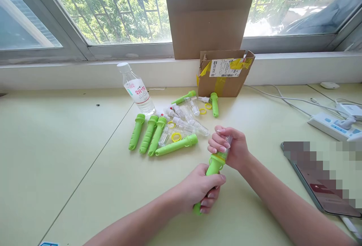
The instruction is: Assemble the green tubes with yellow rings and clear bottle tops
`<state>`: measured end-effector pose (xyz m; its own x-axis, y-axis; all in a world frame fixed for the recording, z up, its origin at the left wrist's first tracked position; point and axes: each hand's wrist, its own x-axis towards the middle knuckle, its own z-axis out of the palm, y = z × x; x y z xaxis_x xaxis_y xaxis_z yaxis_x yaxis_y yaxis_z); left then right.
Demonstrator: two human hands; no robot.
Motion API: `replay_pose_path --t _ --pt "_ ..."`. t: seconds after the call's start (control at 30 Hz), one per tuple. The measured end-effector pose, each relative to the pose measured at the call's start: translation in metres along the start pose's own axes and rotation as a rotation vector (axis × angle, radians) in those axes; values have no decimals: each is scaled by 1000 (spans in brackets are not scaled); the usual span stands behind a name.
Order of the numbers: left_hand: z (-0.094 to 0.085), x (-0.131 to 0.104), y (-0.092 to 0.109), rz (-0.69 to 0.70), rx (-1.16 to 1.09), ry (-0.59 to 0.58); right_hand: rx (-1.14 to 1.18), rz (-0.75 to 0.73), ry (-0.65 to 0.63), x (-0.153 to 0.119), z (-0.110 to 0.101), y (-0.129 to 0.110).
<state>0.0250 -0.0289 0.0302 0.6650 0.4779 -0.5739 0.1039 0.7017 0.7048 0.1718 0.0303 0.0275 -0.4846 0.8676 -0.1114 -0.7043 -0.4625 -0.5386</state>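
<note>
My left hand (205, 187) is wrapped round a green ribbed plastic handle (214, 165) with a small loop near its top. Round the clear plastic tube (228, 139) at the handle's upper end, my right hand (232, 144) is closed. A yellow ring (218, 157) sits at the joint between tube and handle. The assembly tilts up to the right above the table. Several loose green handles (136, 132) lie to the left, beside clear tubes (199, 127), white-ended clear pieces (178, 111) and yellow rings (176, 137).
A water bottle (138, 91) stands behind the parts. The open cardboard box (220, 83) rests against the window wall. On the right are a power strip (330, 125), white cables (285, 100) and a phone (313, 189), its screen partly pixelated.
</note>
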Motion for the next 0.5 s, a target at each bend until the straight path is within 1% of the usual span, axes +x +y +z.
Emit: replay_pose_path --t 0.07,0.17,0.27,0.43,0.5 --pt "2 1 -3 2 42 95 8 -3 12 1 0 1" --pt "2 3 -7 36 192 224 -3 -7 4 0 0 2" --pt "2 4 -10 101 359 302 -15 -16 -10 -2 0 2" --pt "1 4 -13 282 584 425 -66 -49 1 -4 1 2" --pt "0 4 -14 299 701 500 -87 -69 -12 -5 3 1"
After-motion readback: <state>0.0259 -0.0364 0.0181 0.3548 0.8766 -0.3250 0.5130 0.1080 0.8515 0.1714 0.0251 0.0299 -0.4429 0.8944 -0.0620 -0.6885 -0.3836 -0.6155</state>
